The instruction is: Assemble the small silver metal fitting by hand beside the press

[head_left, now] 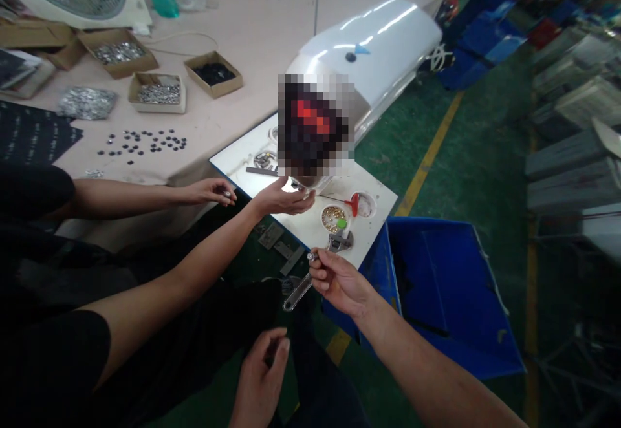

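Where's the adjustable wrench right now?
In the head view, the adjustable wrench is held in the right hand at lower centre, its jaw at the near edge of the white table.

A factory assembly workshop: a green-painted floor with a yellow lane line, blue plastic crates, cardboard boxes of small metal parts on the surface (screws, probably), and an adjustable wrench.

Bin right of tray, boxes far left
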### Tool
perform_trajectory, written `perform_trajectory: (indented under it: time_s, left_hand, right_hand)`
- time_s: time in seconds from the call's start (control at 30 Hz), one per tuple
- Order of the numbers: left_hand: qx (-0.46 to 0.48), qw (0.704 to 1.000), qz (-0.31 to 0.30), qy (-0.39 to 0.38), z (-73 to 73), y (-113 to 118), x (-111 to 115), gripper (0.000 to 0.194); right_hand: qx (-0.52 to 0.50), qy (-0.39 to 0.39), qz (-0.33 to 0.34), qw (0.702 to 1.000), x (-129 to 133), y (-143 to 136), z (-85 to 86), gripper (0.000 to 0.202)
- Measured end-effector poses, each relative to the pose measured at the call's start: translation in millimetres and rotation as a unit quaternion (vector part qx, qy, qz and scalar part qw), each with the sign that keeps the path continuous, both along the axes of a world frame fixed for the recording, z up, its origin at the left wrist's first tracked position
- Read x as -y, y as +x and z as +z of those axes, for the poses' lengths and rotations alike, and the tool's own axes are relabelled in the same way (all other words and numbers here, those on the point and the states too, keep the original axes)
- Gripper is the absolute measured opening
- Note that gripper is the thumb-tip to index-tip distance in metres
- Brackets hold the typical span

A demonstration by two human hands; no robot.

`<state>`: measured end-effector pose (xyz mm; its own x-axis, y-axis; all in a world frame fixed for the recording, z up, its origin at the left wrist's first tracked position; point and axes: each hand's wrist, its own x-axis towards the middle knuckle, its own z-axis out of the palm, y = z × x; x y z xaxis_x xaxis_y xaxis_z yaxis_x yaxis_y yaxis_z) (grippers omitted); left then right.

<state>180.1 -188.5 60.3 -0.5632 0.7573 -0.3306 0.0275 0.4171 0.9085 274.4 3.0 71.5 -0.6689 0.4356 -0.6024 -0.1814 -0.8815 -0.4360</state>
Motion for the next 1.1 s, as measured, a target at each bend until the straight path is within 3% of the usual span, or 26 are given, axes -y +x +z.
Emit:
perform_trajectory:
  time_s: [0.07,0.2,0.33,0.57,0.87,1.1]
  left_hand:
    - [0.070,0.997,0.040,0.010,1.1,2.7,8.5,0.040]
    - [0.163,0.978,0.101,0.077,20.0,-15.9,-28.4,0.039]
    - [0.189,0.967,0.107,0.136,38.8,-21.8,-50.6,0.032]
    - [0.159,0.971,0.103,0.146,39.5,-16.6,-38.3,0.021]
    - [0.140,0.973,0.092,0.157,42.6,-17.8,-31.5,0.022]
    - [0.144,0.971,0.113,0.156,49.1,-18.9,-27.9,0.022]
  right_hand:
    - [-0.023,-0.005,0.009,1.000,8.2,-2.8,5.4,0.043]
    - [-0.054,-0.001,0.033,0.998,21.6,-7.3,13.5,0.039]
    - [-0.058,0.015,0.050,0.997,29.5,-9.8,19.3,0.040]
    - [-0.061,0.015,0.053,0.997,39.7,-10.1,23.4,0.039]
    - [-0.046,0.015,0.040,0.998,51.6,-12.0,29.7,0.041]
    - [-0.049,0.071,0.042,0.995,58.9,-10.6,36.3,0.035]
